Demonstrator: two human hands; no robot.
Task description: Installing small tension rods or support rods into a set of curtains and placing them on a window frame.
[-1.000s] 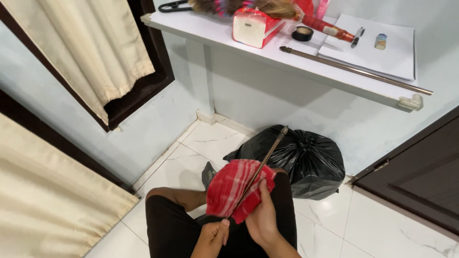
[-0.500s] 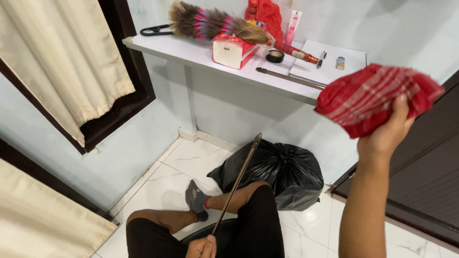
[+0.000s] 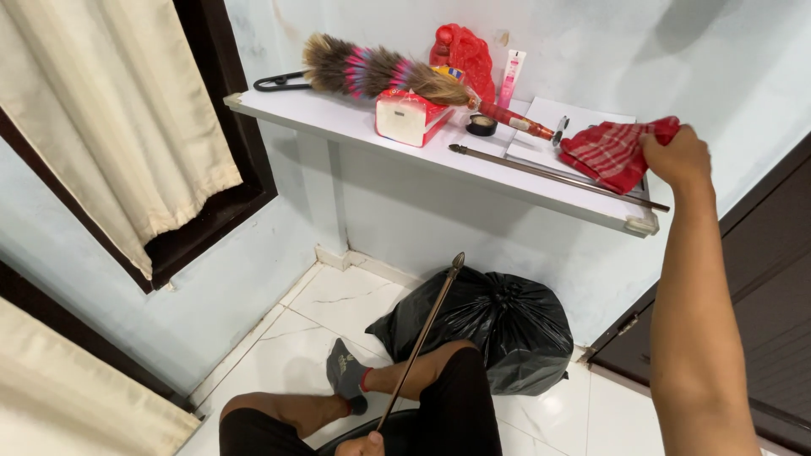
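My right hand [image 3: 678,157] is raised to the white shelf [image 3: 355,127] and grips a red checked cloth [image 3: 613,152], which rests on the shelf's right end over white paper [image 3: 564,118]. My left hand [image 3: 361,444] shows only at the bottom edge, closed around the lower end of a thin dark rod [image 3: 420,339] that slants up over my lap. I sit with my legs crossed, wearing black shorts and a grey sock [image 3: 344,373].
On the shelf lie a feather duster [image 3: 380,72], a red-and-white box [image 3: 409,116], a red bag [image 3: 464,52], a pink tube [image 3: 510,78], a small round tin [image 3: 481,125] and a second long rod [image 3: 549,176]. A full black rubbish bag [image 3: 494,325] sits on the white tiles. Curtains [image 3: 127,110] hang left; a dark door [image 3: 743,321] stands right.
My right hand took the red cloth off the rod in my lap, lifted it high to the right, and has now brought it down onto the shelf. The left hand kept holding the rod.
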